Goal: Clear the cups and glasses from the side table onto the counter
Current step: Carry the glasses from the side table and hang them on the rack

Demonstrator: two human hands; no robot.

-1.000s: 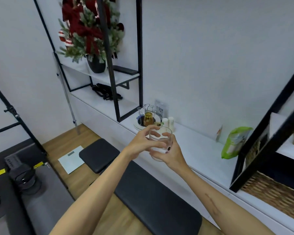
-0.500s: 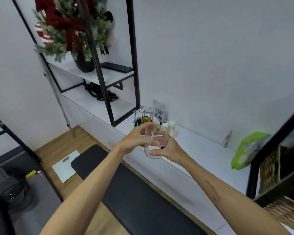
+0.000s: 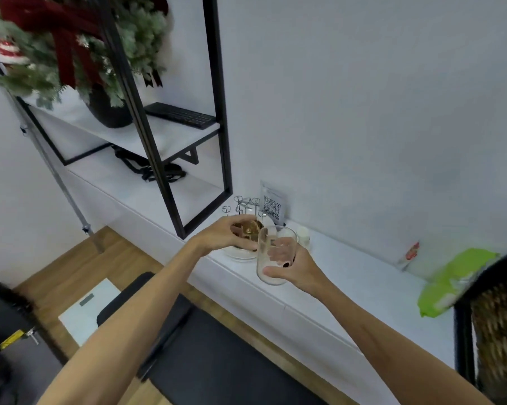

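Head cam: my right hand point(image 3: 293, 266) is wrapped around a clear glass point(image 3: 271, 252), fingers closed mid-wall. It's light, slick and breakable, so mid-body feels safest. My left hand point(image 3: 226, 233) curls near the amber cup point(image 3: 248, 228); can't tell if it's gripping.

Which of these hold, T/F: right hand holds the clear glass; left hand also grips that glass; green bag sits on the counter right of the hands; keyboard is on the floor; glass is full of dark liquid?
1. The right hand holds the clear glass. True.
2. The left hand also grips that glass. False: it is at the amber glass on the rack tray, beside the clear one.
3. The green bag sits on the counter, right of the hands. True.
4. The keyboard is on the floor. False: it lies on a shelf.
5. The glass is full of dark liquid. False: it looks empty, fingers visible through it.
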